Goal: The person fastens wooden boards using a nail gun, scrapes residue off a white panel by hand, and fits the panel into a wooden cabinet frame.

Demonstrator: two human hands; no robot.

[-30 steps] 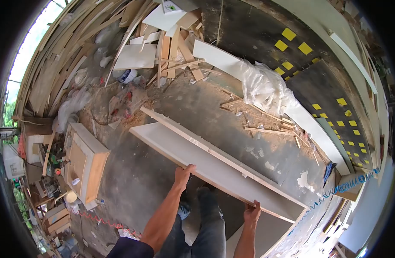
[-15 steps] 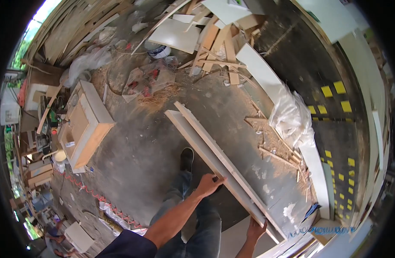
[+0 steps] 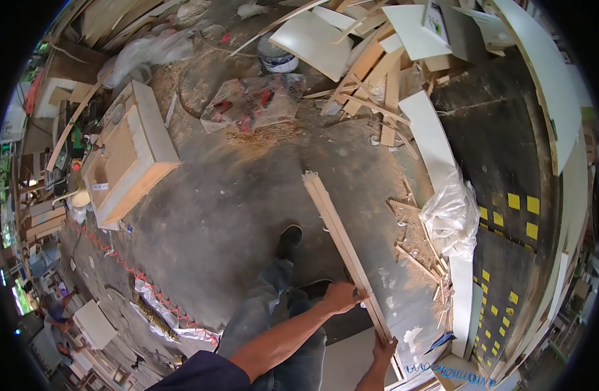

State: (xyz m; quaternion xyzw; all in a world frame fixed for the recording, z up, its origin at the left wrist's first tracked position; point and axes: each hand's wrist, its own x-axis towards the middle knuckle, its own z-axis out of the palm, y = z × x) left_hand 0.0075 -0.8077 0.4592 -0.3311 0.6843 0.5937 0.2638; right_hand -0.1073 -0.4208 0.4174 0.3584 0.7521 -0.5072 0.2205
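Two long, narrow pale wooden strips (image 3: pixel 342 238) lie against each other lengthwise, held in front of my legs. They slant from the middle of the view down to the lower right. My left hand (image 3: pixel 342 298) is closed round their near edge, a little below the middle. Nearer the bottom end, my right hand (image 3: pixel 383 350) grips the strips, its fingers partly hidden by the wood. A large pale panel (image 3: pixel 345 365) shows under my forearms, close to my right hand. My shoe (image 3: pixel 289 240) is on the dark floor left of the strips.
A wooden box (image 3: pixel 133 163) stands at left beside a red coiled hose (image 3: pixel 143 280). Offcuts (image 3: pixel 384 85), a bucket (image 3: pixel 278 55) and a plastic bag (image 3: pixel 254 103) lie ahead. Crumpled plastic (image 3: pixel 450 218) covers a white board at right. Other people (image 3: pixel 61 319) are at lower left.
The two strips, with a gap between them before, now lie together. They have swung steeper and shifted right with both hands. The view has turned.
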